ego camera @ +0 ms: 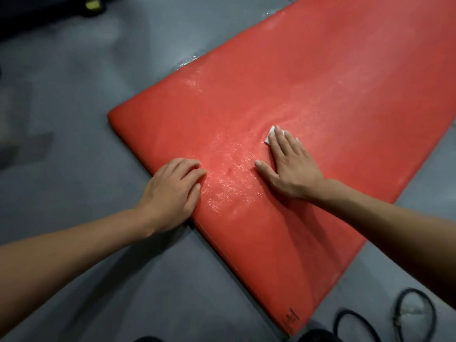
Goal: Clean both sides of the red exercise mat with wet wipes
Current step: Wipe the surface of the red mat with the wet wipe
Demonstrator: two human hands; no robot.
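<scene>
The red exercise mat (308, 95) lies flat on the grey floor, running from the lower middle up to the top right. Wet, shiny patches show on its surface between my hands. My right hand (288, 164) lies flat on the mat with straight fingers, pressing a white wet wipe (269, 134) under its fingertips; only the wipe's corners stick out. My left hand (172, 191) rests on the mat's near long edge, fingers bent a little, holding nothing.
Grey floor (74, 119) surrounds the mat. A black cord (407, 317) loops on the floor at the bottom right. A dark object with a yellow part (92, 4) sits at the top left. A wet shine marks the floor by the mat's far edge.
</scene>
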